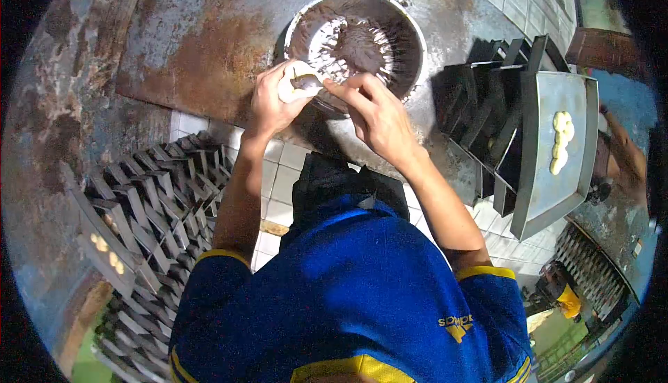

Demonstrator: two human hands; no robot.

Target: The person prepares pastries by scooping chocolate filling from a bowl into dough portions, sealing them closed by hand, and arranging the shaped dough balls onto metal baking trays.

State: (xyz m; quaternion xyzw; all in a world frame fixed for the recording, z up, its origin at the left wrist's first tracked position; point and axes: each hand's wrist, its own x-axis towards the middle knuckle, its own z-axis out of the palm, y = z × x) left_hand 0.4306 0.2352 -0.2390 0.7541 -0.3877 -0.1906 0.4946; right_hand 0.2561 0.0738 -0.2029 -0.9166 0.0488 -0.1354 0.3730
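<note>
- We cup the dough (pixel 286 91) in our left hand (pixel 271 102), opening upward, probably to keep its dark filling (pixel 305 84) from spilling.
- We work at the near side of the bowl (pixel 411 43), likely so its paste (pixel 358 48) stays within reach.
- The dough sits inside our curled left fingers.
- Our right hand (pixel 376 113) meets the dough's right edge; thumb and forefinger seem to pinch it there.
</note>
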